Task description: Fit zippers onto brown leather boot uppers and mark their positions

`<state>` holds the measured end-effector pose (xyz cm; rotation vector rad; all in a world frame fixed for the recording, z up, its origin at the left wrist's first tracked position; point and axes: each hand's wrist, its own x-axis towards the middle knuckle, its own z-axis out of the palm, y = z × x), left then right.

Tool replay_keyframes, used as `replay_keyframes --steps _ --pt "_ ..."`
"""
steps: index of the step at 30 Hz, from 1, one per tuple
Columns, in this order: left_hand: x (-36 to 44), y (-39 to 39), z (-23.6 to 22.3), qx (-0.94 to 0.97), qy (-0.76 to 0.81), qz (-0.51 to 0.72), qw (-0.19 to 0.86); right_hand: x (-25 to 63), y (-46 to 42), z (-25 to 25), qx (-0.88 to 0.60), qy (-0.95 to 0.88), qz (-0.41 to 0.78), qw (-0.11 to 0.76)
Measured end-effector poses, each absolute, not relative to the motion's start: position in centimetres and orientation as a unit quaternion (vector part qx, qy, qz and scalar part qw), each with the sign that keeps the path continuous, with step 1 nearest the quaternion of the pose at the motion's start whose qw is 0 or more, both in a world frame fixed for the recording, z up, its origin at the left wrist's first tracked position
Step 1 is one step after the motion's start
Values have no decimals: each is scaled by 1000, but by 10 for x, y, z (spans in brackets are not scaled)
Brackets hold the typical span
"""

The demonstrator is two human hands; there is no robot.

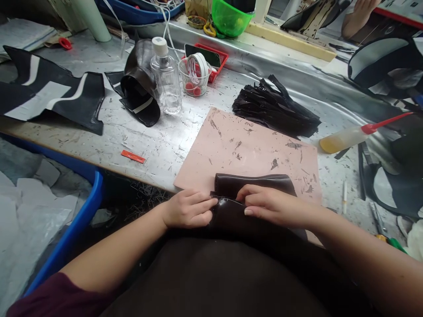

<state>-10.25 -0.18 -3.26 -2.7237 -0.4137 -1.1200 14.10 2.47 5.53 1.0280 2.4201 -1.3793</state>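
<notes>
A dark brown leather piece (231,215) lies at the table's front edge, with its far part folded into a roll (254,182) on a pink mat (251,145). My left hand (190,209) is closed on the left end of the leather, its fingertips pressed along a seam-like edge. To the right, my right hand (264,203) has its fingers curled and its thumb near them, gripping the same edge. What lies under the fingertips is mostly hidden. Just beyond the mat is a bundle of dark, glossy strips (276,108).
A squeeze bottle of yellowish liquid (343,140) and scissors (380,224) lie to the right. Beyond the left hand are an orange strip (132,156), a clear bottle (167,79) and a cup with tape (194,77). A blue bin (95,185) stands at left; another person's hand (361,9) shows top right.
</notes>
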Motion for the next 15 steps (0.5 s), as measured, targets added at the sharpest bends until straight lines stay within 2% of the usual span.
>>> replay_keyframes --steps 6,10,15 --pt "-100 7 -26 -911 -111 -381 114 138 22 57 351 824 -434 102" --pt "-109 10 -25 -929 -97 -338 113 124 24 59 337 857 -361 149" --pt "-114 4 -33 -922 -131 -355 85 107 31 62 327 875 -279 223"
